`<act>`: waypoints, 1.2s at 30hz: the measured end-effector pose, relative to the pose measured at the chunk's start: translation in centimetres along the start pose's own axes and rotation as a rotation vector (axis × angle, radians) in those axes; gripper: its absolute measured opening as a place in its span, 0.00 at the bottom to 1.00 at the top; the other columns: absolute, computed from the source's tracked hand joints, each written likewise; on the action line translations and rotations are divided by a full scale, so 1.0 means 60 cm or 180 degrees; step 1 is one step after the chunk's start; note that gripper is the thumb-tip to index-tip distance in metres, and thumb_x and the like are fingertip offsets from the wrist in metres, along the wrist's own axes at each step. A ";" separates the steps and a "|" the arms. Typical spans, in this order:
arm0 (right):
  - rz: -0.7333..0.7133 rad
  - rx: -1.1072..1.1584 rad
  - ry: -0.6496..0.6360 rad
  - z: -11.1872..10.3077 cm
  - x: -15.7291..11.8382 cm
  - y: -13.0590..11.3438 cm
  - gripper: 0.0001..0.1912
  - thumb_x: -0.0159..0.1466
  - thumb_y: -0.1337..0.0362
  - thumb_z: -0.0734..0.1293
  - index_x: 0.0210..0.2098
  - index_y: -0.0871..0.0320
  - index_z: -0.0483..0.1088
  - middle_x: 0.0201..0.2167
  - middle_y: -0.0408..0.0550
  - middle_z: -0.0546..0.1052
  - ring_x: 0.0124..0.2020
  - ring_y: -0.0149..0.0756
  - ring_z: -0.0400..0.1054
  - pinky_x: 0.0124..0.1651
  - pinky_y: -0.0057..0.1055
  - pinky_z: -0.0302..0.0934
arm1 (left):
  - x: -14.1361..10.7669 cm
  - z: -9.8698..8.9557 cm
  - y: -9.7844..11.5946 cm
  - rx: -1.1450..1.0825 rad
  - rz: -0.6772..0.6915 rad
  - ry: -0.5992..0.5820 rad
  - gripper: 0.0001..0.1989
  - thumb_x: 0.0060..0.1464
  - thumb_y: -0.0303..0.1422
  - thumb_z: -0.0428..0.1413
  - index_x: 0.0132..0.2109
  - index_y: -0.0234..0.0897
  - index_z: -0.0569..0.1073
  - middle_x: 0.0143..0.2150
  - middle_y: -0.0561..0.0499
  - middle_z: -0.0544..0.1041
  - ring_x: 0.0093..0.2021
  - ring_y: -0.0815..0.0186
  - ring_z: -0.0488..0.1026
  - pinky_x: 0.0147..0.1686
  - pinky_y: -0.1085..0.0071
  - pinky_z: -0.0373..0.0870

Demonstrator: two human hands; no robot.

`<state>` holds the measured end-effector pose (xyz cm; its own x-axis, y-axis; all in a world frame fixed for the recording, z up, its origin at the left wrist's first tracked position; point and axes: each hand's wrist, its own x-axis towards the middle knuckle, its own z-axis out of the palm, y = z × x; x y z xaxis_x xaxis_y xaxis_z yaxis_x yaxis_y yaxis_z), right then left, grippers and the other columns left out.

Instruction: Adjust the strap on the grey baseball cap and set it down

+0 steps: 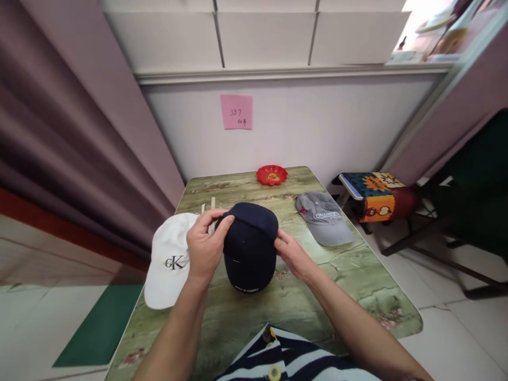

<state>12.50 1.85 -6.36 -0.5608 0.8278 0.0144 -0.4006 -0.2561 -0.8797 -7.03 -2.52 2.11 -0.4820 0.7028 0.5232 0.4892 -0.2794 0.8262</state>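
A dark navy baseball cap [250, 254] is held over the middle of the table, its crown toward me and its brim at the far end. My left hand [206, 243] grips its left edge, thumb on top. On the right side, my right hand [291, 254] has its fingers closed at the edge near the brim. A white cap [169, 272] with dark "CK" lettering lies to the left, partly behind my left hand. Farther right rests a grey cap [323, 219] with light lettering and a red mark, apart from both hands.
The green wood-patterned table [317, 312] stands against a white wall. A red scalloped dish [272, 174] sits at its far edge. A pink note [236, 112] is stuck on the wall. To the right are a stool with a patterned cloth [375, 196] and a dark chair [472, 196].
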 end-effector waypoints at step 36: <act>0.0757 0.1823 -0.0016 -0.024 0.032 -0.003 0.19 0.62 0.54 0.69 0.46 0.60 0.72 0.40 0.51 0.82 0.47 0.43 0.77 0.53 0.41 0.70 | -0.025 0.035 -0.101 -0.3135 -0.3412 -0.1081 0.22 0.59 0.49 0.52 0.52 0.43 0.77 0.43 0.47 0.83 0.53 0.52 0.76 0.57 0.55 0.70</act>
<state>12.53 4.19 -6.87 -0.6853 0.7132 -0.1474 -0.5887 -0.6617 -0.4644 -7.73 -0.51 -4.15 -0.0299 0.9303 -0.3656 -0.7190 0.2340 0.6544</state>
